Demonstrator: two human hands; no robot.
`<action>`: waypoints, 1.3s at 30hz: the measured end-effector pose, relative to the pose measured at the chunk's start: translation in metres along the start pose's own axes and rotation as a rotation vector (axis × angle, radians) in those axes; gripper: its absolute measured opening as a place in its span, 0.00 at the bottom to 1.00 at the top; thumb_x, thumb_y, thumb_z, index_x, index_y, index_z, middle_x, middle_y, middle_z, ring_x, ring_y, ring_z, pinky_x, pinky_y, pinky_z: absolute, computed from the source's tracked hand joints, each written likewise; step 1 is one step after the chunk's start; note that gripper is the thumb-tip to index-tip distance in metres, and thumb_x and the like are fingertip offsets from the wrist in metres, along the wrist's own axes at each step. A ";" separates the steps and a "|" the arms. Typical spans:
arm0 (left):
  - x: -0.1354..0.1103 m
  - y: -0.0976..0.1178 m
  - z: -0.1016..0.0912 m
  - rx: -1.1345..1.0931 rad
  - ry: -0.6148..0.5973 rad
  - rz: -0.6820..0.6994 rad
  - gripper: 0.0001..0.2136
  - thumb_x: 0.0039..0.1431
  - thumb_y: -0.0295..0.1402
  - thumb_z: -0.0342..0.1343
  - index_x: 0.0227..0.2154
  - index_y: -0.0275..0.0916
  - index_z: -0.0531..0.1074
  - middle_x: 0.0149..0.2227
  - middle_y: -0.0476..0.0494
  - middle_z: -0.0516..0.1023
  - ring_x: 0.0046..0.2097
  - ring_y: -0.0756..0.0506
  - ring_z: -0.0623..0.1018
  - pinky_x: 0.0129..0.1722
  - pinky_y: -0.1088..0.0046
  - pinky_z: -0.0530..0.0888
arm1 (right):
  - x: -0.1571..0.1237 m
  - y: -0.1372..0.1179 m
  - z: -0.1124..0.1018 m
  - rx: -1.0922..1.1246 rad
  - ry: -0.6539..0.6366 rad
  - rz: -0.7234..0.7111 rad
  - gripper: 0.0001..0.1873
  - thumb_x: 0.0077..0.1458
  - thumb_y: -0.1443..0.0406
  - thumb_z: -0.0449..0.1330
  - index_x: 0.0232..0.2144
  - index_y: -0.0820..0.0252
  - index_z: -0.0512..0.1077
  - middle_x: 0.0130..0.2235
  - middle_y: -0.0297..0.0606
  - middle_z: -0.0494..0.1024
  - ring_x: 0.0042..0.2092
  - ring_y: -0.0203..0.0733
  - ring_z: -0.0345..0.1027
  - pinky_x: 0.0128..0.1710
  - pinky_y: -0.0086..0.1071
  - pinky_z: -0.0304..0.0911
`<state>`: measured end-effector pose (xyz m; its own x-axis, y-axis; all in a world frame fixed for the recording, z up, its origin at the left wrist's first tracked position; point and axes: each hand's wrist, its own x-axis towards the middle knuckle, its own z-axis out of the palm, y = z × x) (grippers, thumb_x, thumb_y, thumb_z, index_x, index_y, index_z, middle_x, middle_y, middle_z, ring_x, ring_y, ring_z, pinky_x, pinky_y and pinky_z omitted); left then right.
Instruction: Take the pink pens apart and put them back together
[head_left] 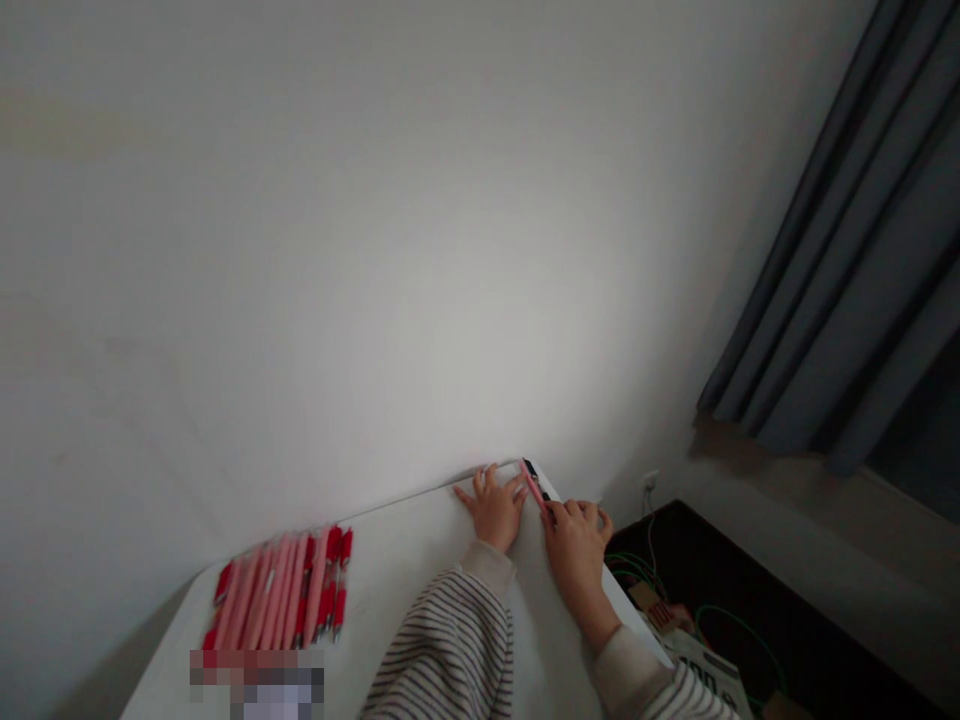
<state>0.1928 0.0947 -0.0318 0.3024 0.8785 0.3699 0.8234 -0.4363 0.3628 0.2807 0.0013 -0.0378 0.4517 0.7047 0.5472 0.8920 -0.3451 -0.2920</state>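
A slim pink pen-like stick (533,486) lies along the right edge of the white table, near its far corner. My right hand (576,548) has its thumb and fingers closed on the near end of the stick. My left hand (496,512) rests on the tabletop with its fingers spread, the fingertips on the right close to the stick's far end. Whether they touch it I cannot tell. Some black items (550,494), partly hidden, lie just right of the stick at the table's edge.
A row of pink sticks (279,595) and red pens (345,550) lies on the left of the white table (405,570). The wall (420,300) stands behind. Down to the right are cables (637,566), boxes and a printed bag (701,660); a dark curtain (832,260) hangs above.
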 end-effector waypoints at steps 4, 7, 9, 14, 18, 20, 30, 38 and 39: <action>-0.001 0.000 0.000 0.003 0.000 0.011 0.15 0.57 0.44 0.51 0.47 0.63 0.69 0.59 0.46 0.63 0.61 0.34 0.57 0.54 0.28 0.42 | 0.000 0.000 -0.001 -0.003 -0.008 0.002 0.11 0.60 0.64 0.51 0.37 0.54 0.74 0.35 0.41 0.76 0.45 0.49 0.60 0.51 0.48 0.41; -0.001 -0.001 0.000 0.005 0.007 0.013 0.14 0.57 0.44 0.51 0.47 0.63 0.69 0.59 0.46 0.63 0.61 0.34 0.57 0.54 0.27 0.42 | 0.000 0.000 -0.002 0.005 -0.010 0.013 0.12 0.60 0.64 0.51 0.37 0.55 0.74 0.35 0.41 0.76 0.45 0.49 0.60 0.51 0.49 0.40; -0.001 -0.001 0.000 0.005 0.008 0.014 0.14 0.57 0.43 0.51 0.47 0.64 0.69 0.58 0.46 0.64 0.61 0.34 0.57 0.54 0.28 0.43 | 0.000 0.000 -0.003 0.013 -0.009 0.020 0.12 0.60 0.64 0.51 0.37 0.55 0.74 0.35 0.41 0.76 0.45 0.49 0.60 0.51 0.48 0.41; -0.002 0.000 -0.002 0.003 -0.013 0.010 0.14 0.57 0.43 0.51 0.47 0.65 0.69 0.59 0.47 0.63 0.62 0.35 0.57 0.54 0.28 0.42 | 0.000 0.000 -0.003 0.020 -0.011 0.034 0.13 0.61 0.63 0.50 0.37 0.55 0.75 0.35 0.42 0.76 0.46 0.49 0.59 0.50 0.48 0.41; -0.001 -0.001 -0.002 0.008 -0.022 0.006 0.14 0.58 0.43 0.51 0.47 0.66 0.68 0.59 0.47 0.63 0.62 0.35 0.56 0.54 0.28 0.42 | 0.000 0.000 -0.004 0.023 -0.015 0.043 0.13 0.61 0.63 0.50 0.37 0.55 0.75 0.35 0.41 0.76 0.46 0.49 0.60 0.50 0.47 0.41; -0.001 -0.001 -0.001 0.010 -0.023 0.006 0.14 0.58 0.43 0.50 0.47 0.66 0.68 0.59 0.47 0.63 0.62 0.35 0.56 0.54 0.28 0.42 | 0.000 0.000 -0.004 0.023 -0.015 0.053 0.13 0.61 0.63 0.50 0.36 0.55 0.75 0.34 0.41 0.76 0.46 0.49 0.60 0.51 0.47 0.41; -0.014 -0.008 -0.005 -0.033 -0.045 0.068 0.17 0.61 0.38 0.47 0.52 0.58 0.66 0.63 0.47 0.60 0.66 0.37 0.51 0.58 0.32 0.37 | -0.002 0.003 -0.003 0.074 0.023 0.069 0.11 0.59 0.62 0.53 0.37 0.54 0.75 0.37 0.41 0.76 0.47 0.51 0.58 0.49 0.44 0.45; -0.045 -0.024 -0.024 -0.059 -0.041 0.036 0.18 0.60 0.34 0.48 0.53 0.50 0.65 0.60 0.46 0.65 0.64 0.41 0.58 0.62 0.42 0.48 | -0.004 0.004 0.001 0.249 0.023 -0.018 0.12 0.58 0.64 0.53 0.40 0.56 0.74 0.38 0.41 0.76 0.44 0.49 0.60 0.43 0.38 0.54; -0.050 -0.027 -0.027 -0.046 -0.032 0.018 0.18 0.60 0.33 0.48 0.53 0.49 0.65 0.59 0.45 0.66 0.63 0.42 0.60 0.62 0.43 0.50 | -0.004 0.003 0.002 0.293 0.014 -0.048 0.12 0.58 0.65 0.53 0.40 0.57 0.74 0.37 0.41 0.76 0.43 0.48 0.61 0.43 0.38 0.55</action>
<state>0.1428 0.0574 -0.0366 0.3325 0.8758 0.3498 0.7948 -0.4599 0.3959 0.2814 -0.0014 -0.0420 0.4112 0.7066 0.5758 0.8704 -0.1168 -0.4782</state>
